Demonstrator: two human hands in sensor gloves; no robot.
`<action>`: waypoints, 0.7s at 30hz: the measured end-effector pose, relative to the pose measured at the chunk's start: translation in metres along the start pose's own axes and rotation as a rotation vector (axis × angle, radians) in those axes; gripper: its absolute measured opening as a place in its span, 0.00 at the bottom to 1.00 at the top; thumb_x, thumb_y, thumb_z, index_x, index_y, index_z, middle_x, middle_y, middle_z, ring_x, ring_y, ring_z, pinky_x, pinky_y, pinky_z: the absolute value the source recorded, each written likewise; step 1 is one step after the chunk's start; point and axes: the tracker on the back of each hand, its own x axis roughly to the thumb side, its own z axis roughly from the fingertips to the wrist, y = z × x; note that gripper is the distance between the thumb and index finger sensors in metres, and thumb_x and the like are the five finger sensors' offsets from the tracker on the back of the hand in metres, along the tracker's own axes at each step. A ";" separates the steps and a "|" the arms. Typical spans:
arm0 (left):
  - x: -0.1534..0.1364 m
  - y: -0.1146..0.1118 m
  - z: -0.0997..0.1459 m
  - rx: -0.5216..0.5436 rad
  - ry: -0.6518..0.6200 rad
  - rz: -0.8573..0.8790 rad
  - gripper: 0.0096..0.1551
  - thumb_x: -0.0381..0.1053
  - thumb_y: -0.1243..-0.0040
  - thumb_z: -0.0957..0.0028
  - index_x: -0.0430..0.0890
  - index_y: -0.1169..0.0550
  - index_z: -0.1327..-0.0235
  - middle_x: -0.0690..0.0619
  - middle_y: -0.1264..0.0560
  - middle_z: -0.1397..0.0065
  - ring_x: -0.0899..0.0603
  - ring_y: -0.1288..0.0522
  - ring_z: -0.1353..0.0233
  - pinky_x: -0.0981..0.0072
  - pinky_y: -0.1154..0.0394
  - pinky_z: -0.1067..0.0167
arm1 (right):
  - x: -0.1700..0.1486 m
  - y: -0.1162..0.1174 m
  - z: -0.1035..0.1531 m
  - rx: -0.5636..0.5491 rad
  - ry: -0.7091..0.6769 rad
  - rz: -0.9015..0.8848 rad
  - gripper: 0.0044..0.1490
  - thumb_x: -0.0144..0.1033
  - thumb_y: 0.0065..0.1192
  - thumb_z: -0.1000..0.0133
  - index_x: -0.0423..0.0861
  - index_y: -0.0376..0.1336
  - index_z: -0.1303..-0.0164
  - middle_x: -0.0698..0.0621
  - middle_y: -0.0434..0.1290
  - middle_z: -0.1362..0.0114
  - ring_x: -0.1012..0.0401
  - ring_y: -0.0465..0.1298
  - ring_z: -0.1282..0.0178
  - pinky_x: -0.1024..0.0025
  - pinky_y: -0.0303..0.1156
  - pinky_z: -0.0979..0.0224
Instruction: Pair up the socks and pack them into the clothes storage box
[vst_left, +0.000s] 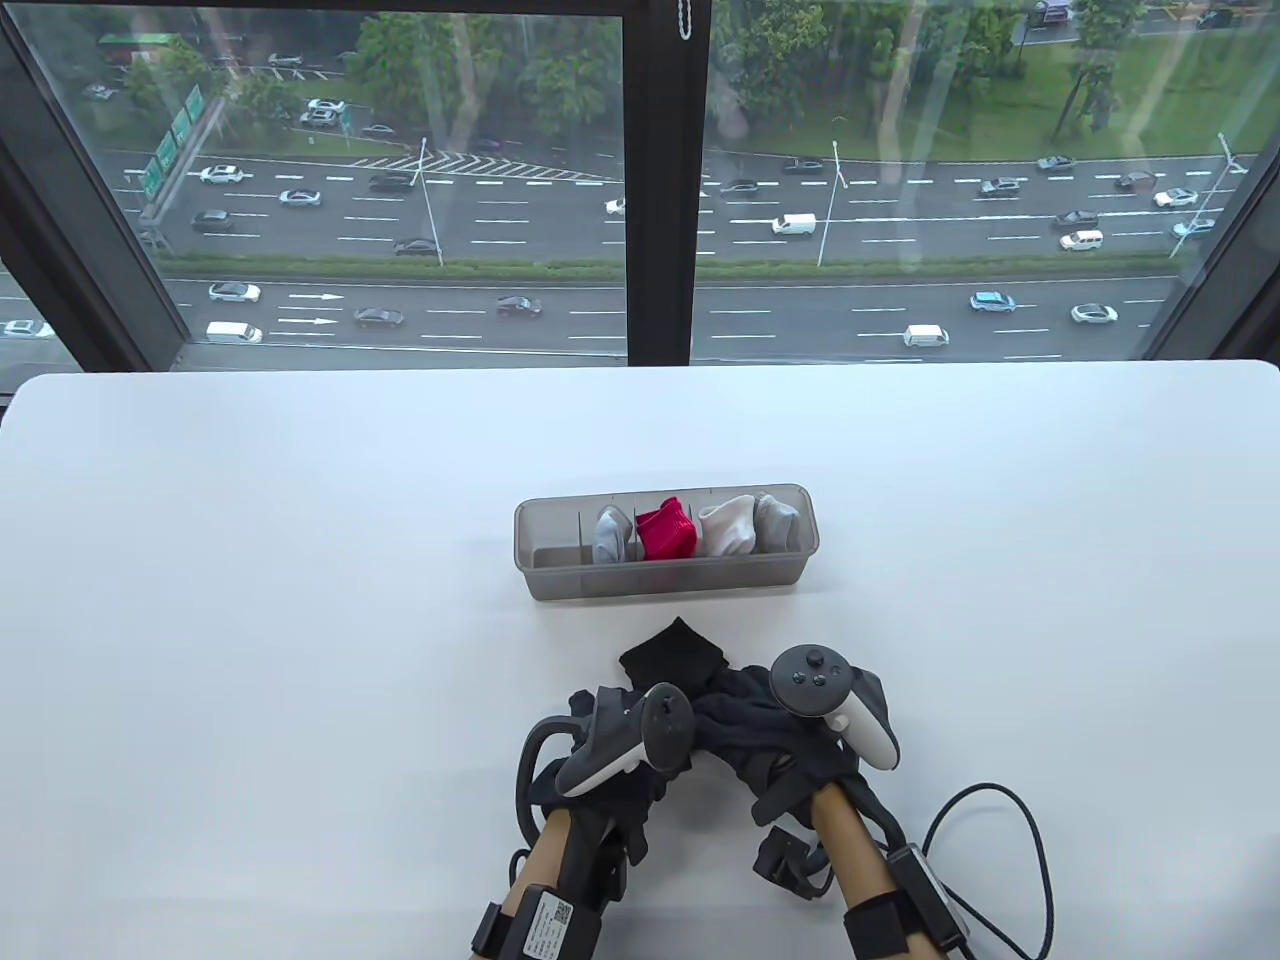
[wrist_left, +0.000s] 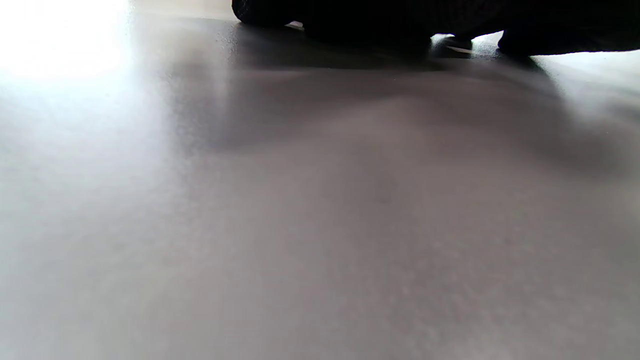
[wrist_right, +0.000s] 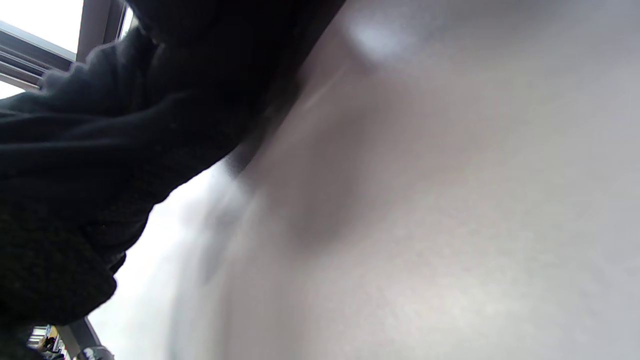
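Socks of black knit fabric lie on the white table just in front of the translucent grey plastic storage box, between your two hands and partly under them; one black end sticks out toward the box. Your left hand and right hand both rest on this dark bundle, close together, but the trackers and gloves cover the fingers in the table view, and the wrist views show only dark fabric against the table surface, so you cannot tell from these pictures whether either hand grips the socks or merely lies on them. The box is divided into compartments: a light grey sock bundle, a red sock bundle, a white sock bundle and a further grey sock bundle each fill one, and the compartment at the box's left end appears vacant. Judged from this layout, the step in hand is pairing and folding the black socks, the last pair outside the box. The next move calls for a compact fold, a firm hold on the whole bundle, and a lift forward and slightly left into the vacant compartment. Behind the table, a large window overlooks a road.
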 end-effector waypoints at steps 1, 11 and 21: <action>0.000 0.000 0.001 0.018 -0.013 0.015 0.34 0.57 0.51 0.42 0.52 0.48 0.28 0.46 0.38 0.18 0.35 0.41 0.15 0.34 0.50 0.19 | 0.000 0.000 0.000 0.000 -0.003 -0.009 0.27 0.48 0.45 0.35 0.48 0.61 0.31 0.44 0.34 0.11 0.51 0.22 0.15 0.52 0.15 0.20; 0.002 0.002 0.001 -0.006 -0.014 0.014 0.27 0.57 0.54 0.42 0.48 0.37 0.32 0.46 0.36 0.18 0.34 0.41 0.15 0.34 0.50 0.19 | -0.001 -0.002 0.001 -0.041 -0.026 -0.011 0.29 0.49 0.55 0.39 0.55 0.58 0.27 0.42 0.37 0.10 0.48 0.25 0.14 0.50 0.18 0.19; -0.002 0.006 0.003 0.083 -0.003 0.021 0.26 0.58 0.47 0.46 0.53 0.29 0.35 0.50 0.28 0.22 0.39 0.32 0.18 0.35 0.46 0.19 | -0.004 -0.002 0.002 -0.030 -0.039 -0.037 0.39 0.53 0.55 0.40 0.53 0.51 0.19 0.42 0.36 0.10 0.49 0.24 0.15 0.51 0.17 0.19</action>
